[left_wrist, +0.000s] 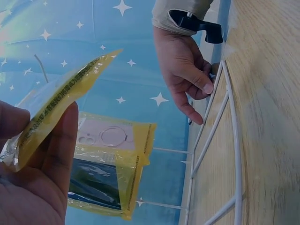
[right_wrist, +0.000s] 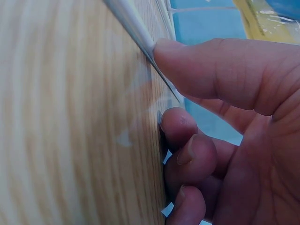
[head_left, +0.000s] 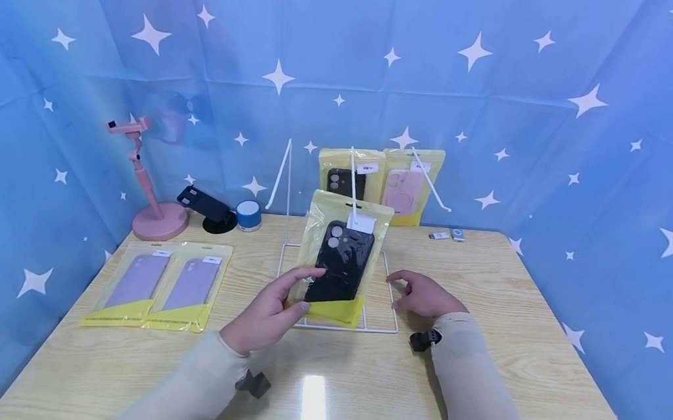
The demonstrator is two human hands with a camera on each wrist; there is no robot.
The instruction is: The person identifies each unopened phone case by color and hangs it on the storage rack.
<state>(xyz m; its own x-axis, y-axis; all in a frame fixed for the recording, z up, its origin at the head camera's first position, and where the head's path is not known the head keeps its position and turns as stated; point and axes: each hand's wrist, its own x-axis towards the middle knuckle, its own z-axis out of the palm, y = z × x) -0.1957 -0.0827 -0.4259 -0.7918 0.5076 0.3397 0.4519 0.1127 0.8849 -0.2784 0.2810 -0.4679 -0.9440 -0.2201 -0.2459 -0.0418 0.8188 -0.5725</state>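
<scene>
My left hand [head_left: 271, 314] pinches the lower left edge of a pouch-packed black phone case [head_left: 341, 263], thumb in front and fingers along the side. This clear-and-yellow pouch [left_wrist: 61, 98] is tilted, seen nearly edge-on in the left wrist view. A white hook [head_left: 353, 185] of the wire display rack [head_left: 362, 330] overlaps the pouch's hang hole, beside a white label. My right hand [head_left: 427, 296] rests at the right side of the rack's base. Its thumb [right_wrist: 187, 65] touches the white base wire [right_wrist: 136, 28], the index finger reaches along it, and the other fingers curl near the tabletop.
Behind hang a pouched black case [head_left: 339, 178] and a pouched pink case [head_left: 403, 192]. Two pouched purple cases [head_left: 138, 280] lie at left. A pink stand [head_left: 160, 222], a black phone-like item [head_left: 203, 203], a blue-and-white cylinder [head_left: 248, 216] and small gadgets [head_left: 457, 235] line the back.
</scene>
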